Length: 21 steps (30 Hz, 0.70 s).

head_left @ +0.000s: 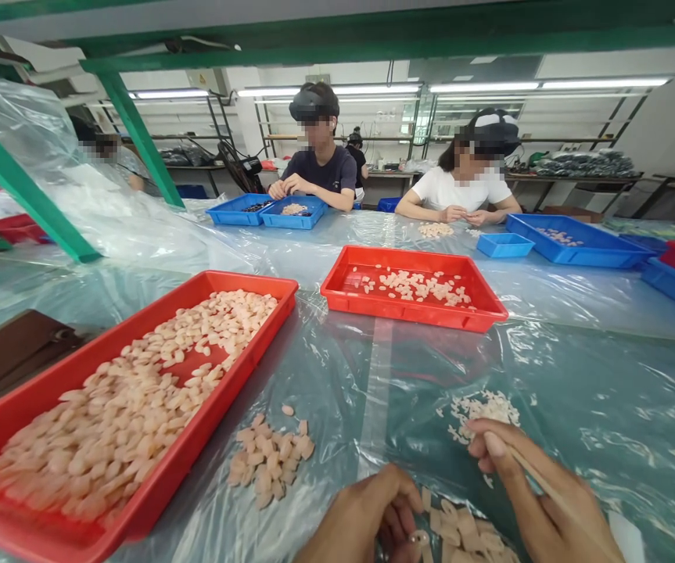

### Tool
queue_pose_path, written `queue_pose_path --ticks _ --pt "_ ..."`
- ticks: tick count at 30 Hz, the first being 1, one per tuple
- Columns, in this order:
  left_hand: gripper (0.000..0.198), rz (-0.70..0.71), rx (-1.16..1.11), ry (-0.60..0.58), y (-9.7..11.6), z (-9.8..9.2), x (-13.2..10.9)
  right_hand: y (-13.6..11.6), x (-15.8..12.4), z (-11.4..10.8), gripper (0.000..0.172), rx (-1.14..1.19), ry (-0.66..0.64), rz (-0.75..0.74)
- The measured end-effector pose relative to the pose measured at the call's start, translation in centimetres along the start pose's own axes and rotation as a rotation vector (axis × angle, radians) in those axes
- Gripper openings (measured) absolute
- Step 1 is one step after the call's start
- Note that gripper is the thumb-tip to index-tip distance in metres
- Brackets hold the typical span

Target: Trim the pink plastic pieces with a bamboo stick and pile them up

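Observation:
My left hand [366,516] is curled at the bottom edge, its fingers pinched on a small pale ring-shaped piece [418,537]. My right hand [540,496] is closed on a thin wooden stick [533,473] that runs along its fingers. Between and below both hands lies a heap of pale peach pieces [466,536]. A second small heap of the same pieces [270,457] lies left of my left hand. White scraps [483,408] are piled just beyond my right hand. All rest on clear plastic sheeting [595,375].
A large red tray [237,367] full of pale pieces stands at the left. Another red tray [413,309] sits mid-table. Two people sit across with blue trays [293,221] [572,250]. A green frame post [14,184] slants at the left.

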<state>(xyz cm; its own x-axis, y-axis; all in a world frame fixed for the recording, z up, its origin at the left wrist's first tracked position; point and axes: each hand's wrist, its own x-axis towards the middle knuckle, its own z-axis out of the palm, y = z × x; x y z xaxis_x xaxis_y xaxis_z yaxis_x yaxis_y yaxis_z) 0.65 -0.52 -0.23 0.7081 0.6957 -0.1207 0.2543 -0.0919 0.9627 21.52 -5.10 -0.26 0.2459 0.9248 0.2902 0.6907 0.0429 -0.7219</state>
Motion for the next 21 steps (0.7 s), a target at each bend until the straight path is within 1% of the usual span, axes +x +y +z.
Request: queue_pose_path --ticks 1,3,5,7,8,10,12,13,15,17,19,21 --pt "0.020 0.002 -0.058 -0.004 0.0 0.1 0.1 0.4 0.5 -0.6 0.029 -0.063 -0.017 0.019" --pt "0.015 -0.042 -0.169 -0.034 -0.1 0.4 0.3 1.0 1.0 -1.4 0.028 -0.187 -0.060 0.029" --pt "0.014 -0.081 -0.270 -0.089 -0.3 0.6 0.4 1.4 1.1 -1.5 0.022 -0.272 -0.116 0.011" --pt "0.014 -0.047 -0.285 -0.120 -0.5 0.6 0.4 1.6 0.8 -1.1 0.017 -0.298 -0.146 -0.018" --pt "0.012 0.006 -0.234 -0.109 -0.6 0.5 0.4 1.8 0.6 -0.9 0.016 -0.298 -0.150 -0.034" --pt "0.004 0.137 -0.044 -0.033 -0.4 0.1 0.2 1.9 0.2 -0.5 0.015 -0.299 -0.154 -0.074" --pt "0.009 0.237 0.184 0.078 0.1 -0.6 0.1 2.1 0.1 -0.3 0.014 -0.313 -0.168 -0.135" --pt "0.013 0.252 0.283 0.136 0.4 -1.0 0.0 2.1 0.2 -0.3 0.013 -0.322 -0.166 -0.171" --pt "0.018 0.198 0.449 0.260 1.0 -2.0 -0.2 2.2 0.4 -0.5 0.013 -0.338 -0.130 -0.227" --pt "0.020 0.076 0.597 0.364 1.6 -3.2 -0.3 2.3 0.7 -0.8 0.009 -0.348 -0.064 -0.234" --pt "0.020 -0.063 0.739 0.436 2.1 -4.4 -0.6 2.4 0.9 -1.1 0.007 -0.373 0.017 -0.205" --pt "0.019 -0.194 0.848 0.472 2.3 -5.4 -0.8 2.4 1.0 -1.2 0.010 -0.398 0.062 -0.178"
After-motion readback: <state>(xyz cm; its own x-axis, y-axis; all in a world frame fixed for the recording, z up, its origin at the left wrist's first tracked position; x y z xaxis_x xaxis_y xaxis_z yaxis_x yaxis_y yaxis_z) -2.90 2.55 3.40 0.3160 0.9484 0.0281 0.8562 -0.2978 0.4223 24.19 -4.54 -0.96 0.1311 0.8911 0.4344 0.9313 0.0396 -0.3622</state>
